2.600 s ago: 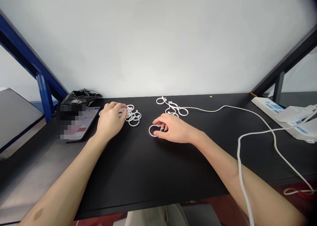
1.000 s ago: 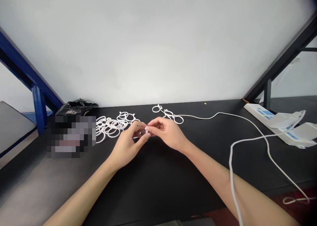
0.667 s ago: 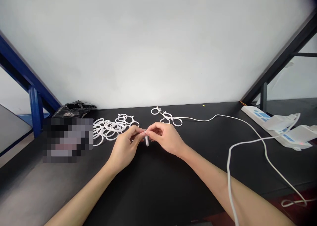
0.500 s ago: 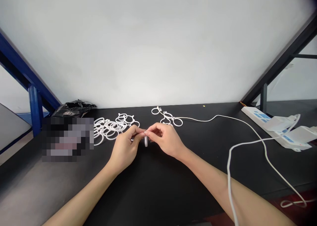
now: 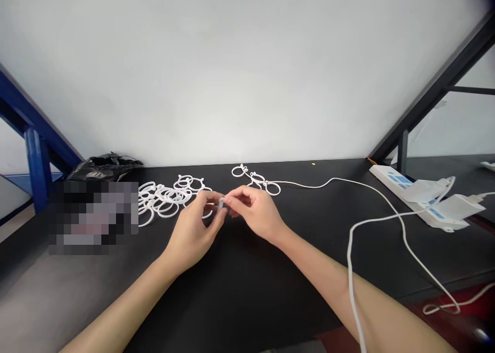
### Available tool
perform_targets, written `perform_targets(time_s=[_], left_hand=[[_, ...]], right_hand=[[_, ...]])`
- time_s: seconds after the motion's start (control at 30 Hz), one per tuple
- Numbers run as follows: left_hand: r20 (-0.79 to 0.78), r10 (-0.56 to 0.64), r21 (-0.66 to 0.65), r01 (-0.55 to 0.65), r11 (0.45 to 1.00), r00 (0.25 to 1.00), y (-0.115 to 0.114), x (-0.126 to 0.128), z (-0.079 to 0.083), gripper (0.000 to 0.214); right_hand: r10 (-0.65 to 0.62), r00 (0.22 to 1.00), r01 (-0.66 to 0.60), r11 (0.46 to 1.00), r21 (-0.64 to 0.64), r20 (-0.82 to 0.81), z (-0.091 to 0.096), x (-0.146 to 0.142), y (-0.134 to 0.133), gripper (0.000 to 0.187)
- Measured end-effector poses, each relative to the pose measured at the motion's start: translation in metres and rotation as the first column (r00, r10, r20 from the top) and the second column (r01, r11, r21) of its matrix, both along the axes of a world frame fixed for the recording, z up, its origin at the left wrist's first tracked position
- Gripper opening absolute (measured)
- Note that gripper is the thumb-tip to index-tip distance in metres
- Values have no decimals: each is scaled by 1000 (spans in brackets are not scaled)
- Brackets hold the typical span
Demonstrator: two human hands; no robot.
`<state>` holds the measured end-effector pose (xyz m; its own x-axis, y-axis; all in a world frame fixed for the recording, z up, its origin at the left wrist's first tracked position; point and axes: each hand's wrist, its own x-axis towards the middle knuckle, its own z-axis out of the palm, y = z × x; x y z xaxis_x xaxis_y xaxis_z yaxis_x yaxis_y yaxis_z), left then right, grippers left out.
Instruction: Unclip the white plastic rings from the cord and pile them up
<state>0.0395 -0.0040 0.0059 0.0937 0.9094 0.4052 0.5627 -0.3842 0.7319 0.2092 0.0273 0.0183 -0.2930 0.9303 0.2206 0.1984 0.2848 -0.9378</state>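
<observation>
Over the black table, my left hand (image 5: 193, 232) and my right hand (image 5: 263, 214) meet at their fingertips. Both pinch a small white ring (image 5: 220, 204), mostly covered by the fingers, so its full shape does not show. The left thumb and forefinger curve around it from the left. From the right, my other thumb and forefinger press at its top. Just behind the left hand lies a pile of white plastic rings with small knobs (image 5: 166, 209). Past the right hand are several more white rings (image 5: 273, 188), lying close together.
A crumpled black plastic bag (image 5: 104, 166) sits at the back left beside a pixelated patch. To the right, a white power strip (image 5: 402, 188) holds plugged-in adapters. A white cable (image 5: 350, 263) loops across my right forearm. Blue (image 5: 36, 162) and black frame bars flank the table.
The white ring hung below my fingertips before; now it sits up between them, largely covered. My left thumb and forefinger have spread wider around it. The whole view has shifted slightly.
</observation>
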Motion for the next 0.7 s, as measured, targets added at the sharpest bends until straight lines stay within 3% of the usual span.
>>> perform_targets(time_s=[0.1,0.17,0.23,0.33,0.4,0.53,0.7], left_hand=[[-157,192,147,-170,974,969,10,-12,-2,22],[-272,292,295,-210,932,917,19,-27,-4,26],[-378,360,353,-227,908,853,27,-42,-9,31],[-509,412,314,-283,906,756,34,-56,-16,40],[-542,406,290,-290,912,735,35,-57,-19,42],[-532,348,310,-205,929,772,30,-45,-19,36],[-496,251,298,-108,948,831,26,-36,-15,28]], right_hand=[[-233,959,198,958,206,164,2,18,17,27],[-418,862,317,886,339,286,4,34,30,25],[-521,750,380,844,380,408,2,47,42,21],[-541,593,350,840,414,597,-5,59,51,25],[-512,541,301,858,415,667,-12,61,54,29],[-480,506,254,877,407,717,-21,60,56,26],[-534,492,271,844,463,687,-17,59,56,21]])
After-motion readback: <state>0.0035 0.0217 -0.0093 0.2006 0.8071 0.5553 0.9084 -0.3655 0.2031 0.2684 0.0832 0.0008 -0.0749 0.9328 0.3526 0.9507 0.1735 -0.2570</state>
